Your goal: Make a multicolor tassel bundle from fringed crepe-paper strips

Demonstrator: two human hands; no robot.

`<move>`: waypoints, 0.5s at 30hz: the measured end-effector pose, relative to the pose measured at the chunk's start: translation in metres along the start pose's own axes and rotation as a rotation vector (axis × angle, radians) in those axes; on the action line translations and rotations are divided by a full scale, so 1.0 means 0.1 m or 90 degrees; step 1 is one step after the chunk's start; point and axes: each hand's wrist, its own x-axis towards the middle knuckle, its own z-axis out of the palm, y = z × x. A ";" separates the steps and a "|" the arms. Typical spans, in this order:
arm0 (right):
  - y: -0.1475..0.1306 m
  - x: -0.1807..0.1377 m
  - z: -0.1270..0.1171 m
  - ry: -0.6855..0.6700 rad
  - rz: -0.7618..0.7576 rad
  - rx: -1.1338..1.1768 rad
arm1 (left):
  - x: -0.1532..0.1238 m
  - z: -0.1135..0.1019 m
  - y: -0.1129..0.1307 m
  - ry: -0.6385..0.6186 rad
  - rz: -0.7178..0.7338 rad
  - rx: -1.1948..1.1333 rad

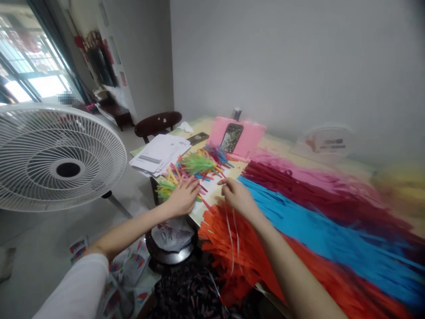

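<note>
My left hand (pixel 184 195) lies palm down with its fingers stretched out on the near edge of a pile of multicoloured paper tassels (pixel 199 163), mostly green, yellow and pink. Across from it, my right hand (pixel 237 197) is closed in a pinch, with thin white strings (pixel 229 228) hanging below it. These strings trail over a spread of orange paper strips (pixel 215 230). Beside the right forearm run long blue strips (pixel 285 206), then dark red strips (pixel 285 179) and pink strips (pixel 279 161). The strips toward the right edge are blurred.
A pink stand (pixel 254 137) with a phone (pixel 231 138) rises at the back of the table. White printed sheets (pixel 161 153) lie at its left edge. A large fan (pixel 59 164) stands to the left. Below are a plastic bag (pixel 174 232) on a stool and a dark chair (pixel 157 123) behind.
</note>
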 end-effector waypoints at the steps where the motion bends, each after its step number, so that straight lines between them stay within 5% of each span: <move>1: 0.00 0.18 0.09 -0.014 0.005 -0.037 | 0.06 0.06 -0.07 -0.017 0.018 0.032; 7: 0.00 0.78 0.51 -0.049 0.028 -0.191 | 0.26 0.27 -0.28 -0.041 0.042 0.079; 15: 0.09 0.74 0.66 -0.088 -0.014 -0.285 | 0.40 0.34 -0.38 -0.014 0.048 0.094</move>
